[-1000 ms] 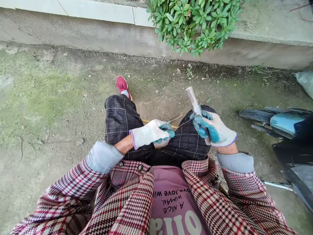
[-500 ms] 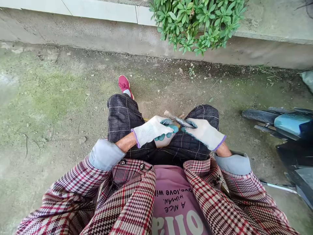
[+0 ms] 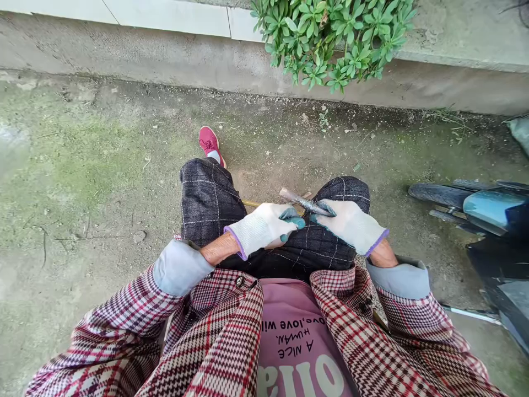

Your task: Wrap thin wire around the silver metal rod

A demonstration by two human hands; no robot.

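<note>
In the head view, my right hand (image 3: 346,221), in a white glove with teal palm coating, is closed round a short wire-wrapped rod (image 3: 298,199). Its pale, wood-like end points away to the upper left, and silvery windings cover its middle. My left hand (image 3: 269,223), gloved alike, is closed with fingertips together just left of the rod; whatever they pinch is hidden. Behind the hands, between the knees, runs a thin yellow strip (image 3: 250,203), partly covered by my left hand. Both hands are over my lap, in dark checked trousers (image 3: 210,193).
A red shoe (image 3: 208,140) rests on the dirt ground (image 3: 115,171) ahead. Beyond it runs a low concrete wall (image 3: 165,63) with a leafy green bush (image 3: 334,38) overhanging. At right stands a wheeled vehicle (image 3: 483,207), only partly in view.
The rod's blurred pale end now shows sharply. My left hand has shifted slightly right, its fingers folded closer together. My right hand keeps hold of the rod.
</note>
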